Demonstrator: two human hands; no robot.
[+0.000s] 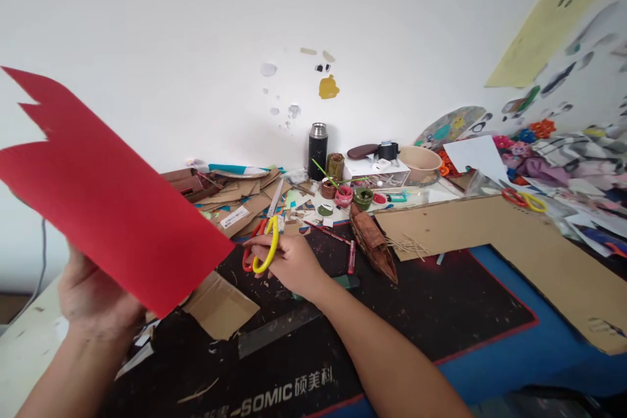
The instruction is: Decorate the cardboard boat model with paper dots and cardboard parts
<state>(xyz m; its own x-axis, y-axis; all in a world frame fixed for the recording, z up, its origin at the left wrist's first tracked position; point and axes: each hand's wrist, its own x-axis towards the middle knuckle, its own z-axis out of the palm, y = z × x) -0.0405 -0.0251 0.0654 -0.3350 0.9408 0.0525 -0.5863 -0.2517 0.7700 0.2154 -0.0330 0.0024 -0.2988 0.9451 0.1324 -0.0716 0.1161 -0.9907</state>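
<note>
Paper (122, 196), red, slants in the air above the left of the tabletop (29, 353), its far-left end cut into jagged notches. The left hand (100, 294) grips it along the lower edge, most fingers hidden behind; if that grip is loose, the sheet could droop or twist, and squeezing harder might crease it. The narrow necks between the notches look the likeliest to tear if snagged. Below the near corner lies a folded cardboard piece (223, 307), which could catch the sheet if it dips. Cardboard scraps (240, 192) crowd the space behind, so an offcut could get lost there. The scissors (276, 235) come next, their blades pointing away over those scraps; whether they are closed cannot be told. The right hand (294, 261) grasps their handles, fingertips near the paper's corner, where a careless turn could nick the sheet. Farther right, open paint jars (343, 196) and a brown model boat (371, 238) stand close enough that a wide sweep of the forearm could tip the jars or crush the boat.
</note>
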